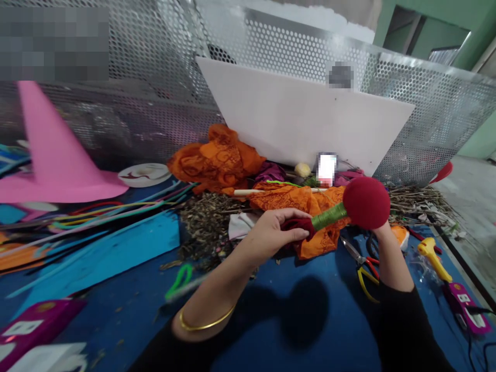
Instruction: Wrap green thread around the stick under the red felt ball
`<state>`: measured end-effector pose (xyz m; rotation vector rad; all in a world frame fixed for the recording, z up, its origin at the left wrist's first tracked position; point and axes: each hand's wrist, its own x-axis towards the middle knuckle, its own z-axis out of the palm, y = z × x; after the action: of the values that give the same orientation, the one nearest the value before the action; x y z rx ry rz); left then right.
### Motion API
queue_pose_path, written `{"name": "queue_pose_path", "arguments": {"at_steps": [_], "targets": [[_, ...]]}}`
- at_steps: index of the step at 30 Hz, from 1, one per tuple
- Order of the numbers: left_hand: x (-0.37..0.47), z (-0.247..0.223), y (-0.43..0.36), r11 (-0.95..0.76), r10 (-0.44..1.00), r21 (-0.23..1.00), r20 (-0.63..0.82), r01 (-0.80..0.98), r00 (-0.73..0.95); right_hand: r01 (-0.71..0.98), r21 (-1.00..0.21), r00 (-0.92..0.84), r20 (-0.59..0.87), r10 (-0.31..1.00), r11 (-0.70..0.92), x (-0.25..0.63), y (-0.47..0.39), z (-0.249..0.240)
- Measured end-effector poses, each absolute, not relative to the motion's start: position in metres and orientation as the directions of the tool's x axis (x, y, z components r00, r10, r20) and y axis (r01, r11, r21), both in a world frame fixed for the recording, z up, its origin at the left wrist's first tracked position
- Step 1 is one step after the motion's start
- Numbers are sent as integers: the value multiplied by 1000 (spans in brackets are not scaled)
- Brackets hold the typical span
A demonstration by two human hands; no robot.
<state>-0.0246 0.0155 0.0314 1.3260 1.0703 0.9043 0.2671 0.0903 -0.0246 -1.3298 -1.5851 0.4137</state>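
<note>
A rattle-shaped piece with a round red ball head (366,202), a green wrapped stem (329,216) and a dark red cloth end (303,224) is held above the table, tilted up to the right. My left hand (276,233) is closed around the dark red end, thumb on the near side. The ball covers most of my right hand (383,230); only the wrist side shows beneath it, so its fingers are hidden. Below and behind the piece lies orange patterned cloth (284,203). Scissors with red and yellow handles (362,261) lie beside my right wrist.
A pink cone hat (58,150) stands at the left, near colored pipe cleaners (116,209) and a blue sheet (112,253). Dried plant bits (205,217) lie mid-table. A white board (302,113) leans on perforated metal. A yellow-and-purple glue gun (437,263) lies right.
</note>
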Motion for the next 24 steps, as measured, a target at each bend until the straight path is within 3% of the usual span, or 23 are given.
{"name": "queue_pose_path", "arguments": {"at_steps": [4, 9, 12, 16, 24], "targets": [[-27, 35, 12, 162, 953, 978, -120, -135, 278, 474, -798, 30, 438, 899, 373, 233, 71, -13], [-27, 35, 12, 156, 950, 974, -102, -164, 296, 36, -871, -346, 449, 824, 489, 175, 34, 1], [-28, 32, 14, 143, 959, 973, -90, -182, 270, 30, -881, -450, 410, 794, 472, 161, 24, 1], [-31, 29, 18, 115, 963, 975, -63, -192, 261, 192, -881, -379, 339, 861, 432, 163, 20, 3], [-28, 26, 20, 112, 956, 970, -45, -217, 291, 132, -909, -83, 386, 919, 395, 157, 15, 6]]}}
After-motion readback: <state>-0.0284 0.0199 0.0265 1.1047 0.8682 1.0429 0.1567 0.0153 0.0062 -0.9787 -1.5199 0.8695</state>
